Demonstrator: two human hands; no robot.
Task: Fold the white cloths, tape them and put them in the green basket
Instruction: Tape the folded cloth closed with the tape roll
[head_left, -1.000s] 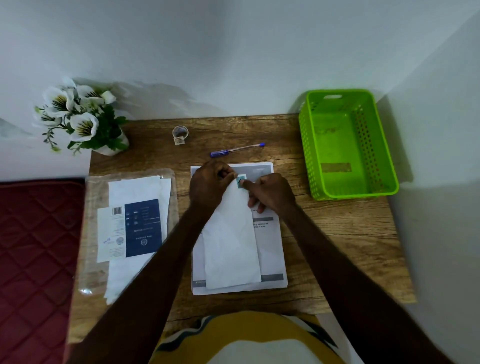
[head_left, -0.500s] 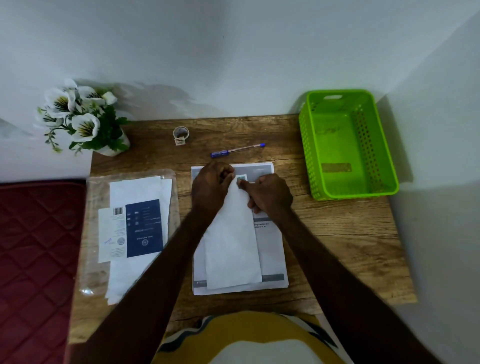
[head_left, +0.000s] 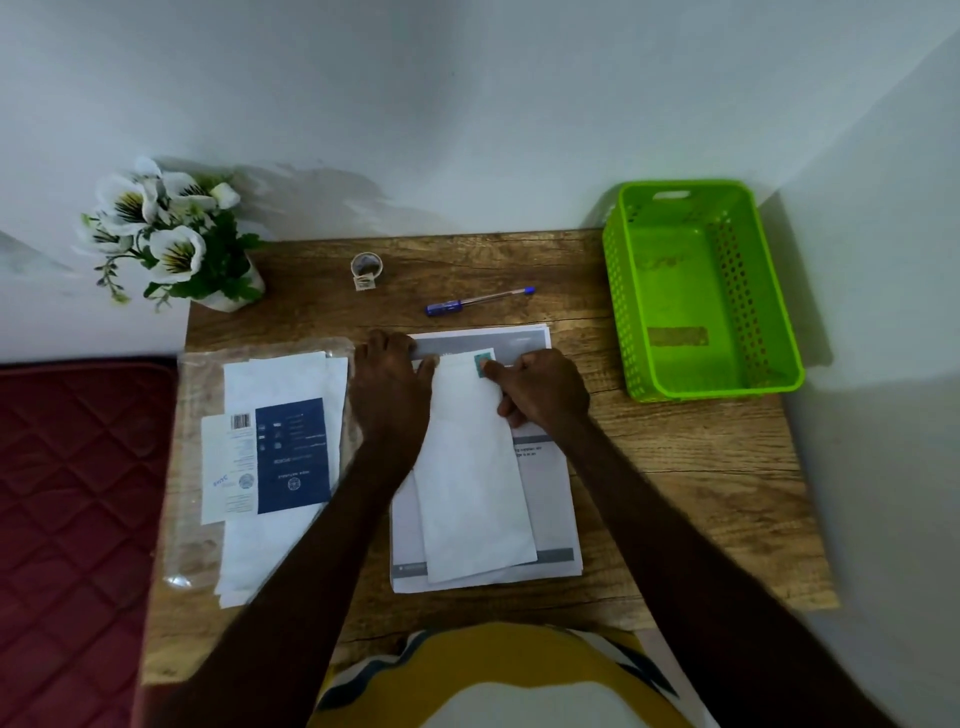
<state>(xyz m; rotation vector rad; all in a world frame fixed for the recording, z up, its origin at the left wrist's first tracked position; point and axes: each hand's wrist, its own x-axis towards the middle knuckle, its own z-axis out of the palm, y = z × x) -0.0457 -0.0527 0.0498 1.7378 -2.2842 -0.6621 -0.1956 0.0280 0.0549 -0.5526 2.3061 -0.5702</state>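
While both hands work at its far end, the folded white cloth (head_left: 475, 467) lies lengthwise on a printed sheet (head_left: 550, 499) at the middle of the wooden table (head_left: 675, 493).

Left hand (head_left: 392, 382): flat, fingers together, palm pressing the cloth's far left corner; it grips nothing.
Right hand (head_left: 543, 387): fingers curled, one fingertip (head_left: 488, 366) pressing a small teal-tinted piece of tape (head_left: 480, 358) at the cloth's far edge.
Green basket (head_left: 779, 332): at the far right corner, well apart from the cloth; only a brownish patch shows on its floor.
Open room: bare wood between sheet and basket, and along the right and near edges.
Tape roll (head_left: 367, 266) and blue pen (head_left: 478, 301): beyond the sheet, apart from each other.
Clear plastic pack (head_left: 197, 415) of white cloths: left edge, beside the sheet; it carries a dark blue label (head_left: 293, 454) and a barcode (head_left: 240, 421), print too small to read.
Flower pot (head_left: 228, 299): far left corner.
Sheet's printed lines: illegible.
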